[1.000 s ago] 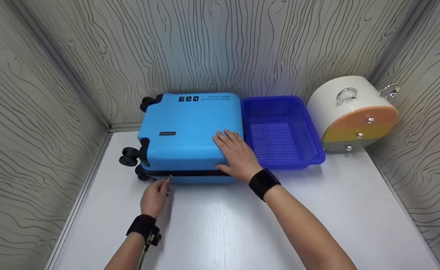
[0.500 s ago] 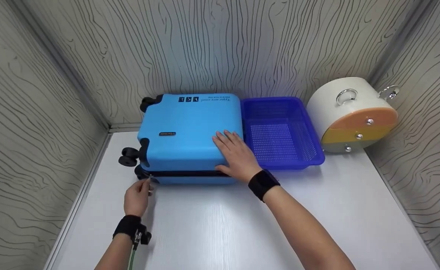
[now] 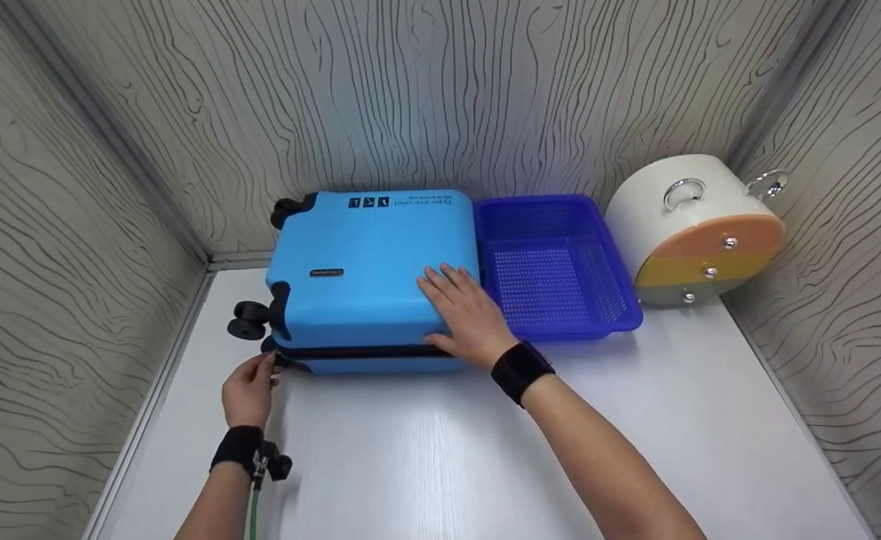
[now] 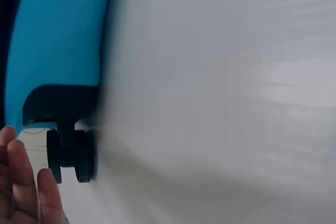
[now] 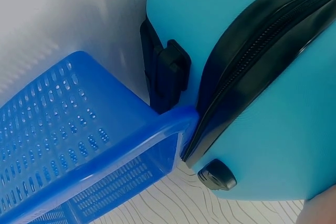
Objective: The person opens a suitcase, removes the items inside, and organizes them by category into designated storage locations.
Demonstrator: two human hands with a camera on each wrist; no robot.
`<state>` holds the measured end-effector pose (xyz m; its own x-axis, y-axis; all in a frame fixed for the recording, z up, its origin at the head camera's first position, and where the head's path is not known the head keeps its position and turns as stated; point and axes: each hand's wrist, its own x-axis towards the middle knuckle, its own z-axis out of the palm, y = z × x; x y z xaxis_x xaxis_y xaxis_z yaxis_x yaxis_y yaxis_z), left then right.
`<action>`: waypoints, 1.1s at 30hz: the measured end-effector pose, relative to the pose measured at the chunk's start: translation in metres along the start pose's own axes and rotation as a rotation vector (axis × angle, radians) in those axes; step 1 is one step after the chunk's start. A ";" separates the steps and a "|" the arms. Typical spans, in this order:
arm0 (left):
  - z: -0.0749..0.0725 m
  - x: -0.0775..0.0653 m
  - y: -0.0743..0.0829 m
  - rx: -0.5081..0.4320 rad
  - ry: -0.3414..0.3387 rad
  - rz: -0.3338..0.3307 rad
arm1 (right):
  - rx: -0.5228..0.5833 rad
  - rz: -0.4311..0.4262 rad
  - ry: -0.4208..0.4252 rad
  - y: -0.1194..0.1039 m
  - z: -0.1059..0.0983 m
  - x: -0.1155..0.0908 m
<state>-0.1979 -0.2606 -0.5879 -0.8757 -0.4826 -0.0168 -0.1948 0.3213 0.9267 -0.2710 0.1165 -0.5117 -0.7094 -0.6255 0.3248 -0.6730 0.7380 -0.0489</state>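
Note:
A light blue suitcase (image 3: 373, 255) lies flat on the white table, its black zipper (image 3: 380, 351) running along the near side. At the near left corner my left hand (image 3: 248, 390) pinches the zipper pull, which is mostly covered by the fingertips. Other fingers of this hand (image 4: 23, 187) show beside a black wheel (image 4: 71, 150) in the left wrist view. My right hand (image 3: 470, 315) rests with straight fingers on the lid's near right part. In the right wrist view the zipper tape (image 5: 252, 51) looks closed along the right end.
A blue perforated basket (image 3: 560, 322) stands against the suitcase's right end. Farther right is a cream round drawer box (image 3: 666, 187) with orange, yellow and green fronts. Wood-grain walls (image 3: 410, 90) enclose the back and sides. A green cable (image 3: 254, 510) trails from the left wrist.
My left hand has slid left along the zipper with the zipper pull, from the near side to the wheel corner. The right hand stays on the lid. The view has shifted slightly.

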 end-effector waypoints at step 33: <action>-0.019 0.036 0.005 0.149 -0.017 0.028 | 0.044 -0.021 0.038 0.001 0.004 0.001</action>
<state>-0.2216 -0.2921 -0.5767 -0.8890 -0.4579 0.0008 -0.2325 0.4529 0.8607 -0.2728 0.1160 -0.5150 -0.6868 -0.6301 0.3622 -0.6970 0.7123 -0.0824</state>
